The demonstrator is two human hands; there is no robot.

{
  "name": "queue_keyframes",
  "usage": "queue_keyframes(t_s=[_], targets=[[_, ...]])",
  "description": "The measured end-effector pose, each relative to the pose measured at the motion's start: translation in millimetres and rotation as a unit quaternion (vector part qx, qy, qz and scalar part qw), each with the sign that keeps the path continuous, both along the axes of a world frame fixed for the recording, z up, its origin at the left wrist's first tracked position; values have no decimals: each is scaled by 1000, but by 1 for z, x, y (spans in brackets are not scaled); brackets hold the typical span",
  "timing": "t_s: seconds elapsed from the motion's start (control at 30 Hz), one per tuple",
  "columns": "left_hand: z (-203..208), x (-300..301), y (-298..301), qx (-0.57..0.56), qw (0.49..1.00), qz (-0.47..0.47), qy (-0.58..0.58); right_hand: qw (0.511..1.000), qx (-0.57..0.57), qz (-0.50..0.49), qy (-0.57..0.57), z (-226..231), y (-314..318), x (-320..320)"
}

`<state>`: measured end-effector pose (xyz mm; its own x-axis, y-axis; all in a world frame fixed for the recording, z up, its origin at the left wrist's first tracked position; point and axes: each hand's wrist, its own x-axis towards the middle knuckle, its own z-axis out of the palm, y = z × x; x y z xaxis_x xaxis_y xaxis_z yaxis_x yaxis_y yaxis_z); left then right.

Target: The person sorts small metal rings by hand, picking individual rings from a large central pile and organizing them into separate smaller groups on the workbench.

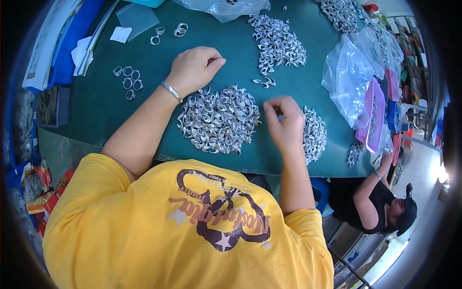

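My left hand [195, 67] is closed over the green table, just beyond a large heap of small curved silver metal pieces [219, 120]. Its fingers curl under, so anything inside them is hidden. A silver bracelet [172, 91] circles that wrist. To the right of the same heap, my right hand [287, 123] is held with its fingers bent in toward the thumb. Whatever it may pinch is too small or covered. Beside it on the right lies a smaller pile of similar pieces [314, 135]. Another pile [279, 41] spreads farther back, with a few loose pieces at its near end.
Groups of silver rings [127, 79] lie at the left, near a paper slip [121, 34]. Clear plastic bags [346, 72] and a purple tray [373, 113] occupy the right side. A person in black [368, 202] works beyond the table's right edge.
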<state>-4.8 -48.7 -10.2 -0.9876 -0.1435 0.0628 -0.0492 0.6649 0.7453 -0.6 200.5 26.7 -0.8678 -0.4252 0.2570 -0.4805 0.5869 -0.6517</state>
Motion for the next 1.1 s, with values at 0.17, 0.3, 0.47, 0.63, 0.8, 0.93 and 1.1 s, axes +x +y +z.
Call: queue_keyframes(t_s=[0.17, 0.3, 0.47, 0.63, 0.8, 0.93, 1.1], targets=[[2, -1, 3, 0, 1000, -4, 4, 993, 13, -107, -50, -13, 23, -9], [-1, 0, 1, -1, 1000, -5, 1, 997, 49, -8, -53, -10, 12, 6], [2, 1, 1, -2, 1000, -1, 0, 993, 15, -28, -116, -5, 12, 8], [3, 0, 3, -1, 1000, -2, -4, 998, 17, 30, 53, -3, -5, -14], [2, 0, 4, 6, 1000, -3, 6, 987, 79, -15, 139, -27, -7, -31], [2, 1, 2, 7, 1000, -4, -6, 998, 59, -17, -3, -15, 9, -24], [3, 1, 3, -3, 1000, -5, 3, 997, 29, -69, 12, -13, 11, -20]])
